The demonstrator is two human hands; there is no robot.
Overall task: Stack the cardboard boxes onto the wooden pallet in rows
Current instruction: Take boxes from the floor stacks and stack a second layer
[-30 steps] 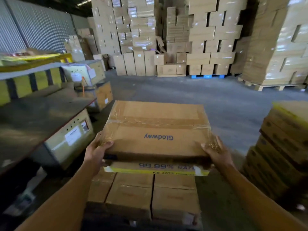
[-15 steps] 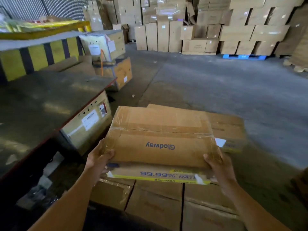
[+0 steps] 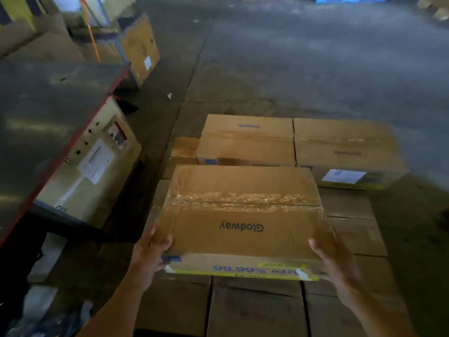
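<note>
Carried box [image 3: 243, 215]: is held above the lower layer of boxes [image 3: 255, 310].
Left hand [image 3: 151, 251]: is wrapped round its near left corner.
Right hand [image 3: 332, 259]: is wrapped round its near right corner.
Far row [image 3: 247, 147]: two boxes are laid side by side, just beyond the carried one.

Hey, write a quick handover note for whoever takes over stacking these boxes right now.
Left hand and right hand each grip a near corner of the held box, above the bottom layer.
Done: far-left box and far-right box sit side by side on that layer.
Left: set the held box down, probably in front of them, then fill the rows.
Pallet hidden.
</note>
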